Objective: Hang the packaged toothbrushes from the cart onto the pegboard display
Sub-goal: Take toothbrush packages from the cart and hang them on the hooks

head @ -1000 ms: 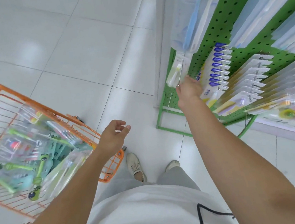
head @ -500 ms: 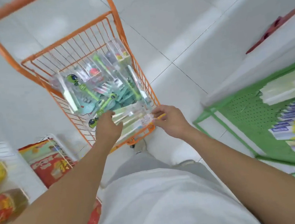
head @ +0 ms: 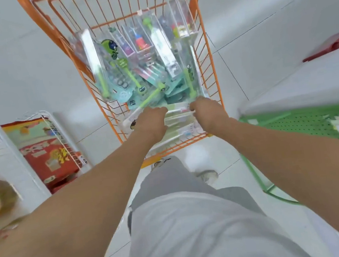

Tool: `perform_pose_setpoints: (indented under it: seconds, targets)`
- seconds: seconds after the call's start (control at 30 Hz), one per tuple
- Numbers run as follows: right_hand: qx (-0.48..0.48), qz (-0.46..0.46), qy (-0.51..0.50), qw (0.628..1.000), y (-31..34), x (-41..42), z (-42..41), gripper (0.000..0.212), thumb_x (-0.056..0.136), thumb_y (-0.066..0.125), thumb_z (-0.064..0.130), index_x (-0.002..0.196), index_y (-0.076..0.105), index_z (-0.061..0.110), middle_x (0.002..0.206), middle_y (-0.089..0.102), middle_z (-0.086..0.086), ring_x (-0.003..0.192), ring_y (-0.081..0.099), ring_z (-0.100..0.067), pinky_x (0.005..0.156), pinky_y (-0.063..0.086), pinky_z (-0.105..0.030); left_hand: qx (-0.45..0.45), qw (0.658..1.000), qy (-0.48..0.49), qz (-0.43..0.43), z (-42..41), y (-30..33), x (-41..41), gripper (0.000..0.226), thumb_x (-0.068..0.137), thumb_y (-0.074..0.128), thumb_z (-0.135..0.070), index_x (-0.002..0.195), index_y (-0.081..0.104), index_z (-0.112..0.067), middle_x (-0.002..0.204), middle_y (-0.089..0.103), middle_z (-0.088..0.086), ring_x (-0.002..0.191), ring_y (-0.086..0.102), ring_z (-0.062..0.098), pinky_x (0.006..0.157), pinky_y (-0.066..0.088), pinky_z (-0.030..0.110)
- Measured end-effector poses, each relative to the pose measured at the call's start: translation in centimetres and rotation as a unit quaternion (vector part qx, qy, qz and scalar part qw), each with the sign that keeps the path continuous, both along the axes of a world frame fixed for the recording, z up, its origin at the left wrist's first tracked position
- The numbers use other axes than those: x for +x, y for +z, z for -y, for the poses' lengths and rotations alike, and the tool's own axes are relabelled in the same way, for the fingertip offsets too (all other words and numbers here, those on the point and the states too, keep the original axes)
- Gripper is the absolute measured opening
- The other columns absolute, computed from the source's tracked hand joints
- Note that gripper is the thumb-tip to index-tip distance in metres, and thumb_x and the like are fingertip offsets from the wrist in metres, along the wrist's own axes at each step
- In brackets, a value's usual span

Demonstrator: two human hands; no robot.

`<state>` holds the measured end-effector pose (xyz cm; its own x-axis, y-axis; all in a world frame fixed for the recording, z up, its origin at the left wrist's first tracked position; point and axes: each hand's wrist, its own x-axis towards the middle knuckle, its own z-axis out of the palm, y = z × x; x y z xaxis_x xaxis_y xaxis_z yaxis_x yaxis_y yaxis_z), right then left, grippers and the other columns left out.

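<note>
Two hands are down in the orange cart (head: 205,45), right at its near end. The left hand (head: 152,123) has its fingers curled over a clear toothbrush pack (head: 177,120) lying flat on the heap, and the right hand (head: 209,115) grips the same pack from the other side. Beyond them, more toothbrush packs (head: 139,68) fill the cart, green handles jumbled every way. The green pegboard (head: 300,122) sits off to the right, near the cart. A white wire rack (head: 44,122) holds a red bag (head: 48,156) on the left.
</note>
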<state>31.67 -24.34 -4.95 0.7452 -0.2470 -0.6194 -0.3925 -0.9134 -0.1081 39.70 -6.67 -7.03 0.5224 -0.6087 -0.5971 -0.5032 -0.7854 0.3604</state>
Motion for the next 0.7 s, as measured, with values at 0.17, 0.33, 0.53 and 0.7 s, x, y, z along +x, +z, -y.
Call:
perform_pose_setpoints:
  seconds: [0.17, 0.33, 0.53, 0.7]
  targets:
    - [-0.044, -0.026, 0.091, 0.995, -0.4, 0.4, -0.3, 0.032, 0.083, 0.057, -0.008, 0.107, 0.061, 0.013, 0.09, 0.048, -0.005, 0.074, 0.051, -0.029, 0.065, 0.041, -0.034, 0.004, 1.0, 0.0, 0.001, 0.2, -2.0, -0.7, 0.025, 0.097, 0.052, -0.012, 0.119, 0.062, -0.016, 0.109, 0.064, 0.009, 0.101, 0.061, 0.033, 0.079, 0.053, 0.042]
    - [0.015, 0.071, -0.037, 0.997, -0.1, 1.1, 0.0, 0.013, 0.097, 0.05, 0.01, 0.106, 0.059, 0.011, 0.099, 0.062, -0.01, 0.087, 0.061, -0.033, 0.068, 0.042, -0.035, -0.04, 0.997, 0.064, 0.004, 0.2, -1.7, -0.3, 0.026, 0.086, 0.043, 0.005, 0.078, 0.044, -0.02, 0.077, 0.054, 0.006, 0.077, 0.056, 0.034, 0.056, 0.037, 0.035]
    - [0.165, 0.159, -0.307, 0.923, -0.8, -0.7, -1.5, 0.043, 0.087, 0.072, 0.013, 0.125, 0.053, 0.013, 0.112, 0.063, -0.009, 0.082, 0.068, -0.034, 0.073, 0.059, -0.046, -0.133, 0.974, 0.167, 0.079, -0.9, 0.8, 0.3, 0.009, 0.103, 0.037, -0.01, 0.096, 0.043, -0.011, 0.073, 0.05, 0.006, 0.062, 0.047, 0.028, 0.054, 0.033, 0.039]
    - [0.074, -0.013, -0.036, 0.996, -3.1, -1.2, -3.0, 0.047, 0.087, 0.062, -0.005, 0.129, 0.061, 0.016, 0.12, 0.062, -0.012, 0.104, 0.064, -0.035, 0.087, 0.054, -0.04, -0.159, 0.964, 0.203, 0.071, -2.7, 1.3, 1.2, 0.014, 0.106, 0.037, -0.016, 0.104, 0.047, -0.007, 0.078, 0.053, 0.008, 0.068, 0.049, 0.031, 0.056, 0.031, 0.037]
